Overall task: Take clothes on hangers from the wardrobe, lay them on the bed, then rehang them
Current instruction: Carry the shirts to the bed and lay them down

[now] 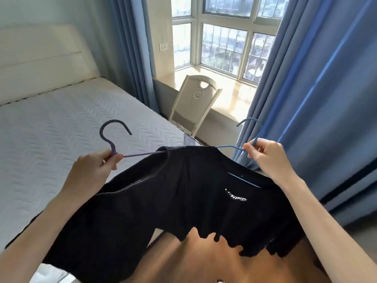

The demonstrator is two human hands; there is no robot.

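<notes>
Garments: two black pieces held in the air beside the bed (pixel 61 111); black top (pixel 224 201) printed "LI-NING" in white, dark knit (pixel 122 211) unmarked.
Left hand (pixel 95 168): clenched on purple hanger (pixel 113 137) at the neck.
Right hand (pixel 265 158): pinched around blue hanger (pixel 253 139).
Background: chair (pixel 195 103), blue curtains (pixel 316 99).

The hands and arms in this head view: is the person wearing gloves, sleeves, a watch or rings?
No. The left hand and right hand are bare, without gloves, and no ring shows on the visible fingers. Both forearms are uncovered up to the picture's edge: no sleeves, watch or wristband in sight.
</notes>
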